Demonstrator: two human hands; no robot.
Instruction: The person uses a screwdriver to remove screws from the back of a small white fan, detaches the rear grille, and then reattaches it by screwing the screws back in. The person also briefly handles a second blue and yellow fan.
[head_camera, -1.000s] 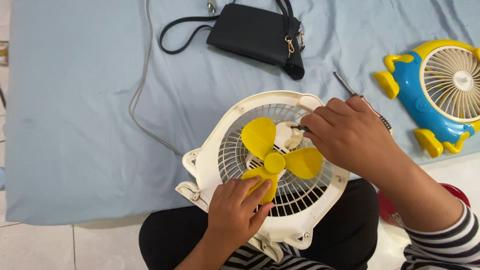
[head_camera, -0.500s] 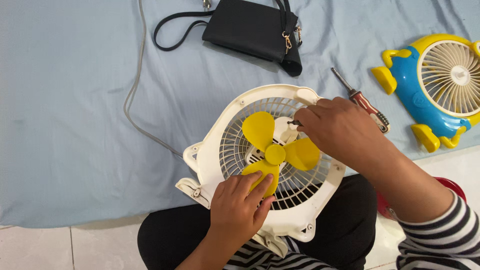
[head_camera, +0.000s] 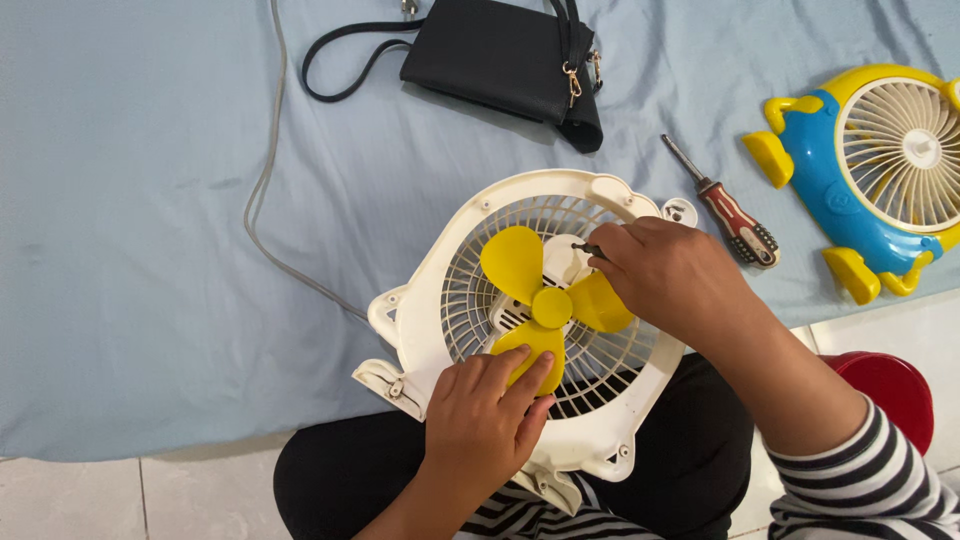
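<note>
I log the white fan housing (head_camera: 600, 420) on my lap: left hand (head_camera: 480, 425) pins a yellow blade (head_camera: 530, 350) flat, fingers spread. Right hand (head_camera: 665, 275) is closed around a small dark tool (head_camera: 585, 249) at the motor cover. Step, I judge: working a fastener there; next needs steady turning.

1. The right hand (head_camera: 668, 282) drew back from the red-handled screwdriver (head_camera: 727, 211), which had been half hidden under the knuckles and then lay fully in the open on the blue sheet (head_camera: 150, 250).
2. That hand settled lower over the white fan housing (head_camera: 430, 310), pinching a small dark tool tip (head_camera: 588, 250) against the motor hub.
3. The yellow blades (head_camera: 545, 300) turned a little under the left hand (head_camera: 485, 420).
4. The black bag (head_camera: 500, 55) and the blue fan (head_camera: 860, 180) slid up in the head view as the camera dipped.
</note>
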